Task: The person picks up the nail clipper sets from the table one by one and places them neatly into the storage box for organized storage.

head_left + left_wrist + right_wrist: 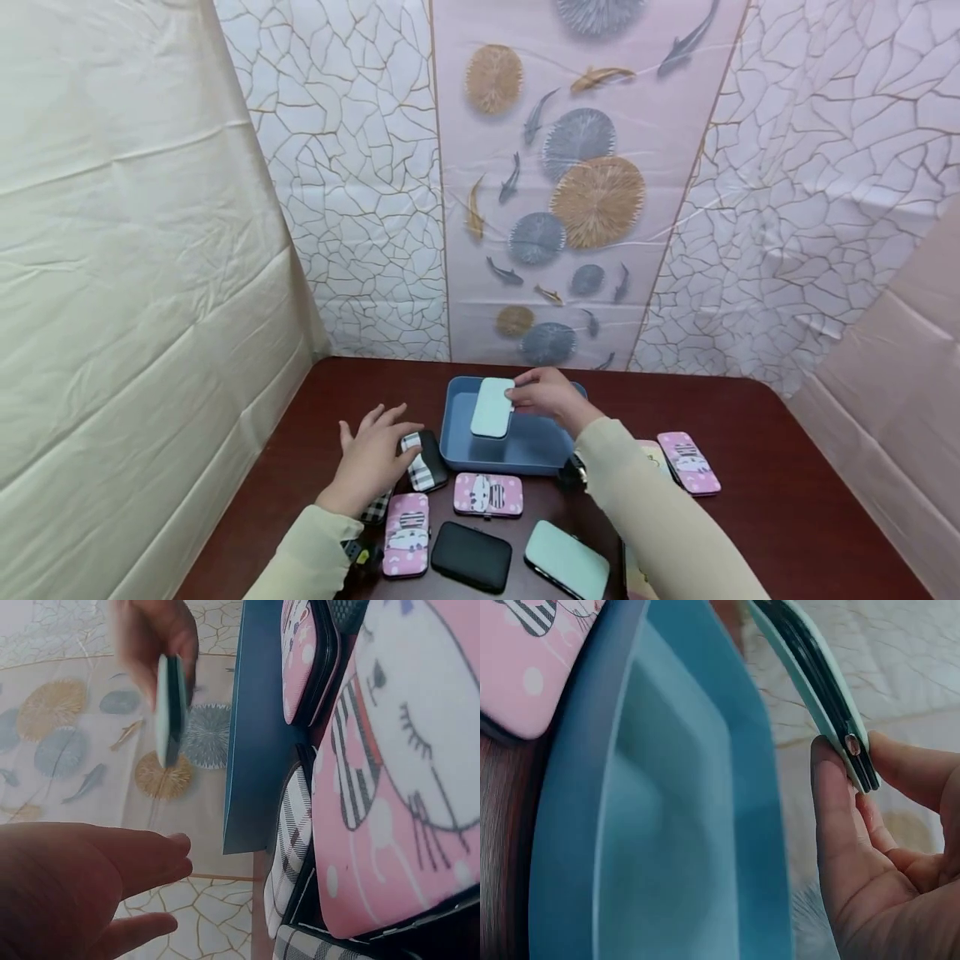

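Observation:
My right hand (551,393) pinches a mint-green clasp case (492,407) by its edge, above the blue tray (447,433). The right wrist view shows the thumb on one face of the case, fingers on the other, and a small metal clasp (853,744) on its dark rim. My left hand (372,462) hovers with spread fingers, holding nothing, beside a black-and-white plaid case (423,461). Below the tray lie a pink cartoon case (488,495), a black case (471,557) and a second mint case (567,561). Another pink case (407,535) lies near my left wrist.
Right of my right forearm lie a pink case (688,463) and a yellow case (655,457), the latter partly hidden by the sleeve. A checked case (377,507) shows under my left wrist. Patterned curtains (540,192) hang behind the dark red table (795,500).

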A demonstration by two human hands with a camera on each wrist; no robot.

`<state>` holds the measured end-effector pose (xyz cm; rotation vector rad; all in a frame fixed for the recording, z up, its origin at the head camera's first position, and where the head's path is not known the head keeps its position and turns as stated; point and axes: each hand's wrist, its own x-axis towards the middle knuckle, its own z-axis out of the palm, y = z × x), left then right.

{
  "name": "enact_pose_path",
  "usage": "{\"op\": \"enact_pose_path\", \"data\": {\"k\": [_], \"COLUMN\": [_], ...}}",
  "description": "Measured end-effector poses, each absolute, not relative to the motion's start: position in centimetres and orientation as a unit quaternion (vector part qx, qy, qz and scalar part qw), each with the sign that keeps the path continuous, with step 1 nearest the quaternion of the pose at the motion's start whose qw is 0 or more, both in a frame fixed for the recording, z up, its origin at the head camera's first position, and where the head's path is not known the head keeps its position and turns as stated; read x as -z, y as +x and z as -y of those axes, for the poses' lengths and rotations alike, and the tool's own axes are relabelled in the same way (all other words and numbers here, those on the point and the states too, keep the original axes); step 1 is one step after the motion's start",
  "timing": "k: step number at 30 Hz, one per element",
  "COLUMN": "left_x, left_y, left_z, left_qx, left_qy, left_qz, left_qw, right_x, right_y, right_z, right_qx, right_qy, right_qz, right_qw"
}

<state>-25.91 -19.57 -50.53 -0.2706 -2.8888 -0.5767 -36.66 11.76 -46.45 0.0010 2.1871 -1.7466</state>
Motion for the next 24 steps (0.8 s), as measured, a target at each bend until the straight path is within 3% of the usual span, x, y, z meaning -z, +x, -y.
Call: {"op": "enact_pose_path", "data": {"k": [9, 24], "left_x": [50.1, 51.2], "left_y": [-25.6, -26.2], "left_z": [19.0, 17.5], "left_qx": [0.201, 0.181], "left_qy": [-0.094, -0.135], "left_qz": [0.972, 0.972], "left_qw": [0.079, 0.058], "right_x": [48.7, 50.2], "right_y": [-37.7, -37.2], "right_z": [-7.4, -5.4], "right_qx": [0.545, 0.508], "right_qy": [-0.004, 0.008], "right_qz": [-0.816, -0.833], "right_qw": [0.195, 0.22]}}
